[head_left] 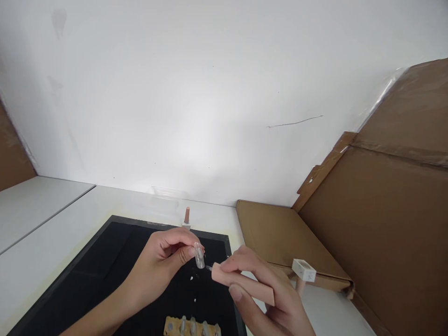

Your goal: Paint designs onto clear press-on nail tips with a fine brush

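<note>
My left hand [168,254] pinches a small clear false nail [199,256] between thumb and forefinger, above the black mat. My right hand [268,294] is closed around a long pink squared polish-brush handle [245,283]. The short brush tip [209,268] sticks out of its left end, close to the false nail's lower end; whether they touch I cannot tell. Below, at the frame's bottom edge, a tan holder [172,325] carries several clear upright pieces like the false nail.
The black mat [87,261] lies on a white table [56,200] against a white wall. Behind it stands a small white holder with a brown-pink peg [187,214]. To the right are a white square-topped piece [304,269], a flat cardboard box [269,228] and a cardboard side wall [395,210].
</note>
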